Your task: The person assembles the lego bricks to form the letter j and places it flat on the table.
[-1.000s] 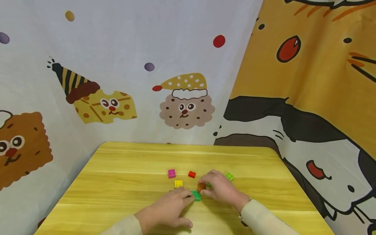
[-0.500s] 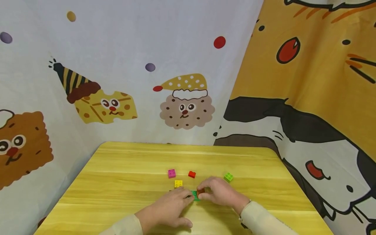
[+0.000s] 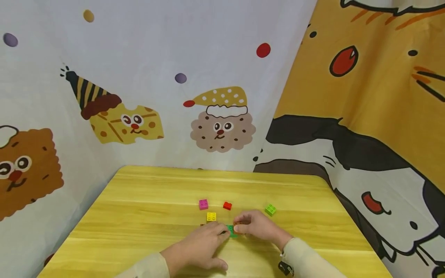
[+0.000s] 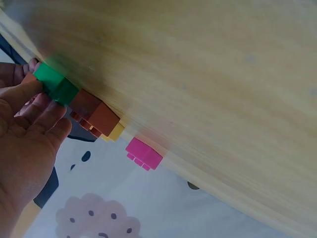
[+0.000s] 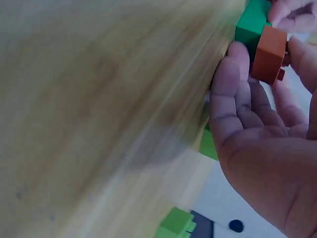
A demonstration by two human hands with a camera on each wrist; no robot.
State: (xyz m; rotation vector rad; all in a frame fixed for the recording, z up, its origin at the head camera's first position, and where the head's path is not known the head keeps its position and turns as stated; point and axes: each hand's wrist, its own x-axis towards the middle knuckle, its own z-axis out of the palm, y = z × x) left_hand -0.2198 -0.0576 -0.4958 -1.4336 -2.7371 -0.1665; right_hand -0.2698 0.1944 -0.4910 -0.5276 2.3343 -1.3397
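Observation:
My right hand [image 3: 259, 226] pinches an orange-brown toy brick [image 5: 270, 54] between thumb and fingers. That brick sits at the right end of a longer green brick [image 3: 231, 231], touching it. On the other end, bent fingers of my left hand [image 3: 203, 245] hold the green brick, while the left thumb is spread apart in the head view. The left wrist view shows those fingers on either side of the green brick [image 4: 55, 84]. Close beyond them, a brown brick [image 4: 94, 113] stands by a yellow brick [image 3: 211, 217]; the left hand mostly covers the brown one in the head view.
Farther back lie a magenta brick [image 3: 203, 204] and a small red brick [image 3: 227, 205]. A lime brick [image 3: 270, 209] is beyond my right hand, and a second lime brick [image 5: 208, 144] shows behind its palm. A printed cloth [image 3: 139, 77] hangs behind the wooden table [image 3: 156, 193].
The right hand has brought the orange-brown brick down and nearer, onto the right end of the green brick. The left hand has stayed in place.

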